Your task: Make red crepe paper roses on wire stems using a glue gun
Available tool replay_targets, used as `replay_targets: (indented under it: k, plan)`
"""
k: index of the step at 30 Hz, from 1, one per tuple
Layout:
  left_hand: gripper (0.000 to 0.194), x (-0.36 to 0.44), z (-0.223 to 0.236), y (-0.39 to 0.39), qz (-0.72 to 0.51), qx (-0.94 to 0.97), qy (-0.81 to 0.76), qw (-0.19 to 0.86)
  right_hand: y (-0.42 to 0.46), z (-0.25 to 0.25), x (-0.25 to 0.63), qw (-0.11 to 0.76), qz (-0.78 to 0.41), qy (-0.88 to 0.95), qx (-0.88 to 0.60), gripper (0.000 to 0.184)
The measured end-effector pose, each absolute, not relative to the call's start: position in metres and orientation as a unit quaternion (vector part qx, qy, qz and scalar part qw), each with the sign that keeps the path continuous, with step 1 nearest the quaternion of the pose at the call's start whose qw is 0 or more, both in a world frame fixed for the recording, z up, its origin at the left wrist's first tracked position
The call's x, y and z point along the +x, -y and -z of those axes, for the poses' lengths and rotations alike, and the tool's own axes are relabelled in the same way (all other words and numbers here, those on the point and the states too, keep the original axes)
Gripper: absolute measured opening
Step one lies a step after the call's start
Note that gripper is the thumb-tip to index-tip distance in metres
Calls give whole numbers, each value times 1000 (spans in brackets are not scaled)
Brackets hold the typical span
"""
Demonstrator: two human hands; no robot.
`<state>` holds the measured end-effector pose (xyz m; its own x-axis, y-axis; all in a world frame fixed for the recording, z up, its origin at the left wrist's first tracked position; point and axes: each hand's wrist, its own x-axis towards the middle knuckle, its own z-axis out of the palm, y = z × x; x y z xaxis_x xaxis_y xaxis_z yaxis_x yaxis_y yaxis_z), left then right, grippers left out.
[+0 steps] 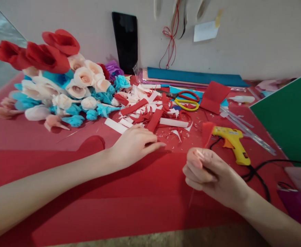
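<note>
My left hand (135, 144) is open, its fingers reaching toward the near edge of a heap of red and white paper scraps (154, 118); its fingertips are partly hidden. Closed in a pinch, my right hand (207, 171) holds a thin wire (191, 199) whose end sticks out below the fingers. A small piece of red crepe paper (207, 134) rises just above that hand, seemingly on the wire's upper end. Behind it lies a yellow glue gun (232, 140). A wide red crepe paper sheet (140, 175) is spread under both hands, with a rounded red piece (92, 144) by my left forearm.
Many paper flowers (83, 79) are piled at the left. Scissors (186, 99) lie behind the scraps, near a folded red paper (214, 96). Clear glue sticks (250, 130), a black cord (261, 181) and a green board (289, 120) are at the right. A black phone (126, 41) leans against the wall.
</note>
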<state>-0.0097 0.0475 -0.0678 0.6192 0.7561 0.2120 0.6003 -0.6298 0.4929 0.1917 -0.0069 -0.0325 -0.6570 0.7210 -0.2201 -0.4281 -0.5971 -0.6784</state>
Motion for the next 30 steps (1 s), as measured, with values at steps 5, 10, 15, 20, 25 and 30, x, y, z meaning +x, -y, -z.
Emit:
replay_targets:
  k: [5, 10, 15, 20, 25, 30]
  plan:
    - [13, -11, 69, -47, -231, 871, -404, 159, 6, 33, 193, 316, -880, 293, -199, 33]
    - [13, -9, 69, -45, -257, 875, -374, 167, 6, 34, 192, 312, -867, 311, -232, 33]
    - [20, -5, 61, -34, -304, 862, -350, 207, 5, 39, 187, 325, -806, 346, -353, 26]
    - [21, -3, 61, -31, -308, 860, -352, 203, 4, 41, 184, 339, -723, 386, -462, 15]
    - [14, -6, 64, -37, -300, 885, -321, 155, 5, 40, 182, 310, -715, 408, -477, 14]
    - [16, -8, 63, -39, -237, 913, -296, 151, 2, 43, 187, 299, -665, 464, -503, 19]
